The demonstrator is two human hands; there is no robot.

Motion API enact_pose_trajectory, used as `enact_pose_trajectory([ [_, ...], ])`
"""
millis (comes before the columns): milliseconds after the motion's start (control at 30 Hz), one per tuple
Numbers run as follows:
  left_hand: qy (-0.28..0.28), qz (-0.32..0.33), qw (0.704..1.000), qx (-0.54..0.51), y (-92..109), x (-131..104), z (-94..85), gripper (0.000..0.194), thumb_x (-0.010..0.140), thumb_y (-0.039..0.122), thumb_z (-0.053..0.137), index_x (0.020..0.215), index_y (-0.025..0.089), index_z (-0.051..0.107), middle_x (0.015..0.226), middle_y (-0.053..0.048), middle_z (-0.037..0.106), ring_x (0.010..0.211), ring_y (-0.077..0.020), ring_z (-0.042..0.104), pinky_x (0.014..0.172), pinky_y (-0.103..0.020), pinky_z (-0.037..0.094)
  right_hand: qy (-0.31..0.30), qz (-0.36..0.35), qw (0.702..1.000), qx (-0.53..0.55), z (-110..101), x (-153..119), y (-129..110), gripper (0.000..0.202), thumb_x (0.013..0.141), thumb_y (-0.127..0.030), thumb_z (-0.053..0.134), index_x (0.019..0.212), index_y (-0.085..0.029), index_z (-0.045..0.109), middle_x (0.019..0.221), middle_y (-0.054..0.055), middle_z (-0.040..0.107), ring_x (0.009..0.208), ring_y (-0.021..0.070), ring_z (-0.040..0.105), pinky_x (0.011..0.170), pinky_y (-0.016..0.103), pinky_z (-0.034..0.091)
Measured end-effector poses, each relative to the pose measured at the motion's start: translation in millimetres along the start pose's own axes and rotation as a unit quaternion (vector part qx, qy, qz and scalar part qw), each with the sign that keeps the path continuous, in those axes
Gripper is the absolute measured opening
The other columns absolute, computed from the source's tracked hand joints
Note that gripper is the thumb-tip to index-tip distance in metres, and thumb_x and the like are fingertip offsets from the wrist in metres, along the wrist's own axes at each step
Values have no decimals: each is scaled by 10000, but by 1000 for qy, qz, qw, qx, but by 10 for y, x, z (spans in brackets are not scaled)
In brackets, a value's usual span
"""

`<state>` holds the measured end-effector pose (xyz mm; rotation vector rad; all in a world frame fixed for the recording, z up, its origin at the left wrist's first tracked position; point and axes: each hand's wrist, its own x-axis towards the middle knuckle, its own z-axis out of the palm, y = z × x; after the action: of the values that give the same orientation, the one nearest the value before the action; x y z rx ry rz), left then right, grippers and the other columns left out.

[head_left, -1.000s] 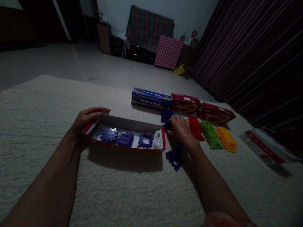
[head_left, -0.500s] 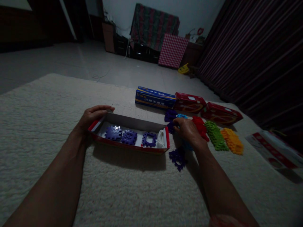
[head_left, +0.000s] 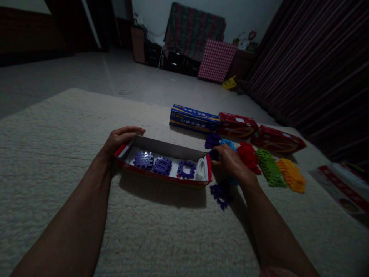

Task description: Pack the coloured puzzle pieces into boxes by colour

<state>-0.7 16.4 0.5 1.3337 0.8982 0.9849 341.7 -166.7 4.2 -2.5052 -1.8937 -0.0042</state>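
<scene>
Pale Chinese characters (head_left: 193,122) mark the blue box (head_left: 178,122) — 王 seemingly among them — mostly too blurred to read.

My left hand (head_left: 122,139) holds the left end of a red-edged open box (head_left: 164,178) on the pale quilted cover (head_left: 150,231). Inside, from left to right, lie a brick-patterned purple piece (head_left: 143,160), a window-patterned purple piece (head_left: 162,166), a purple frame piece (head_left: 180,169) and a coiled white cord (head_left: 201,169). My right hand (head_left: 230,161) is just beyond the box's right end, its fingers at a dark purple piece (head_left: 213,155). Another purple piece (head_left: 220,195) lies nearer me. Red pieces (head_left: 248,157), green pieces (head_left: 270,167) and orange pieces (head_left: 291,175) run off to the right, with a blue box (head_left: 193,119) and two red boxes (head_left: 236,125) behind.
</scene>
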Motion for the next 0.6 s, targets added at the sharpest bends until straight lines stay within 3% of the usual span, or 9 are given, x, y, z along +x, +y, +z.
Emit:
enact_pose_trajectory([
  [133,0,4,1000,15,-5,9,-6,287,638,363,772,892,232,794,1007,-95,771,887,-284,709,729,-388,594,-16,24,999,-34,-77,-69,-117,327,853,-273,690,1155,-157,638,1196,142,613,1067,256,593,884,325,448],
  [333,-1,-3,1000,16,9,6,0,288,631,374,773,882,233,787,1034,-91,772,905,-286,699,737,-383,585,-24,36,993,-105,-181,-112,-222,332,868,-343,698,1134,-149,658,1156,175,633,1110,333,567,912,423,411],
  [600,-15,-4,1000,18,13,-20,-13,297,674,364,756,935,224,783,1062,-97,762,857,-266,692,710,-365,559,-6,20,993,-114,-119,-99,-243,296,888,-368,651,1074,-137,661,1129,198,657,1080,346,572,905,447,385],
])
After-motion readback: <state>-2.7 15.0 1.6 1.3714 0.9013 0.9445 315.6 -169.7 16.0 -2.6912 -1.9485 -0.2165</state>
